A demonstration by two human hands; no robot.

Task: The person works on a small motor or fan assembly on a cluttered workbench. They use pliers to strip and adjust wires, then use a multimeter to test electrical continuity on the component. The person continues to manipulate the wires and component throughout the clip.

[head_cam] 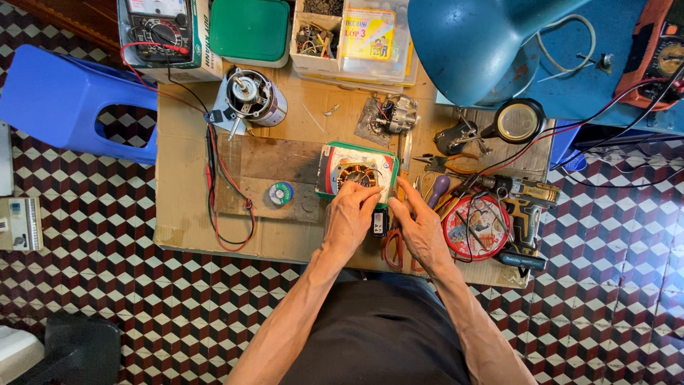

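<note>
A small motor stator [355, 173] with copper windings lies in a white and green frame on the cardboard-covered low table [187, 182]. My left hand [350, 216] rests on the frame's near edge, its fingertips pinched at the copper windings. My right hand [420, 224] is just to the right, fingers bent, index fingertip touching the frame's right near corner. A small black block [380, 222] sits between the two hands; whether either hand holds it is unclear. Red-handled scissors [394, 249] lie under my right hand.
A fan motor [254, 96], a multimeter [160, 28] with red and black leads [214, 164], a solder spool [281, 193] and a green lid [251, 28] lie left. A cordless drill [524, 203], round red tin [476, 227], pliers, magnifier [517, 121], blue lamp [477, 43] crowd right. Blue stool [71, 100] at left.
</note>
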